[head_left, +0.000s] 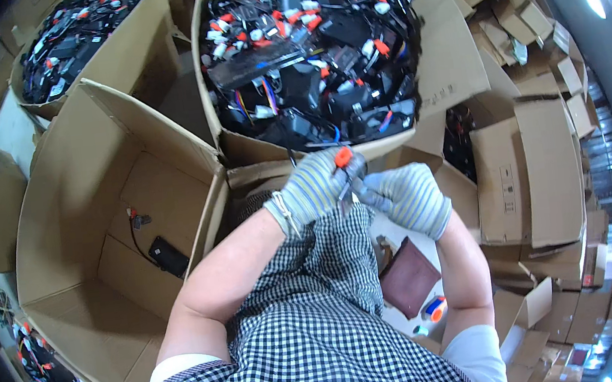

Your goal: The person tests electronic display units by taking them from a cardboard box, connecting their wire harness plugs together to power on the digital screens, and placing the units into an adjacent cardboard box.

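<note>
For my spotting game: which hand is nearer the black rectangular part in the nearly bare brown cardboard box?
Left. The gloved left hand is right of the part, outside the box; the gloved right hand is farther right.

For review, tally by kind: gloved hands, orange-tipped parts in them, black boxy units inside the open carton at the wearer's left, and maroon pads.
Gloved hands, left hand and right hand: 2
Orange-tipped part: 1
Black boxy unit inside the carton: 1
Maroon pad: 1
Total: 5
</note>
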